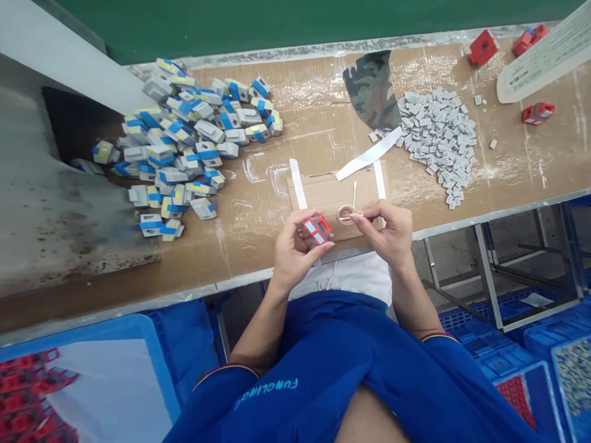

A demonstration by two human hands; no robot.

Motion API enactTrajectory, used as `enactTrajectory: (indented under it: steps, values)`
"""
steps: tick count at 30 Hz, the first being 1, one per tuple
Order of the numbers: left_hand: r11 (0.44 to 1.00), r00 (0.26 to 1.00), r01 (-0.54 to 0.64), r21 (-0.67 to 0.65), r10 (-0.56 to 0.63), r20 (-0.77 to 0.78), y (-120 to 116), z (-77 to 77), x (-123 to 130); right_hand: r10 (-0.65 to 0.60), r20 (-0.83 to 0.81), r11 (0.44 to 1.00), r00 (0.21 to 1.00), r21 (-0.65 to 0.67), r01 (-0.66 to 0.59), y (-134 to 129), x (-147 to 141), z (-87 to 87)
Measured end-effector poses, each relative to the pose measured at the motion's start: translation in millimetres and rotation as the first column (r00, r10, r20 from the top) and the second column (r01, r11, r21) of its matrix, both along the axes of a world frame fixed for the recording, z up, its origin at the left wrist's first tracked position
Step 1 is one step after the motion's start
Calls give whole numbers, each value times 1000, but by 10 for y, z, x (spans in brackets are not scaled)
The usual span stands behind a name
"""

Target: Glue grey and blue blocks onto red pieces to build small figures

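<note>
My left hand (295,251) is closed around a small red toy vehicle body (317,229) with grey trim and pale blue windows. It is held just above the table's near edge. My right hand (386,232) pinches a thin stick (351,215), its end at a small round clear dish (345,213). Part of that stick is hidden by the fingers. Beyond the dish, a cotton swab (354,192) points away from me with its white tip up. Under these lies a cardboard sheet (318,191) with white tape strips (298,184).
Grey, blue and yellow toy parts (180,144) are heaped at left. Small grey pieces (438,138) form a pile at right, beside camouflage cloth (373,89). A white bottle (540,61) and red toy parts (484,48) stand far right. Blue crates (161,369) sit below.
</note>
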State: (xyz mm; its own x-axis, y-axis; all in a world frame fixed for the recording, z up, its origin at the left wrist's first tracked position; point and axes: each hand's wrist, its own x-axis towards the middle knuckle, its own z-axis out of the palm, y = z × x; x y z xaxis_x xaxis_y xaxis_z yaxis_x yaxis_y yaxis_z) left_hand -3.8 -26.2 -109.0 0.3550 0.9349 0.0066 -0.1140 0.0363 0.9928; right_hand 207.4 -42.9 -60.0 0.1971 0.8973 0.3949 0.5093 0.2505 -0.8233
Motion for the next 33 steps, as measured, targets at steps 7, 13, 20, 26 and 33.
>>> enactTrajectory:
  steps: [7, 13, 20, 26, 33]
  values:
    - [996, 999, -7, 88, 11, -44, 8, -85, -44, -8, -71, 1000, 997, 15, 9, 2, 13, -36]
    - [999, 1000, 10, 36, -10, 7, -5, -71, -34, -176, -237, 983, 956, -86, 160, -60, 72, -209]
    - [992, 998, 0, 126, 7, -55, 18, -26, -18, -277, -428, 958, 860, -189, 214, -62, 77, -257]
    - [980, 995, 16, 197, 4, -102, 20, -9, -14, -271, -414, 959, 869, -193, 207, -47, 83, -196]
    - [971, 993, 24, 239, 5, -121, 17, -15, 16, -158, -201, 987, 967, -16, 158, -152, 16, 4]
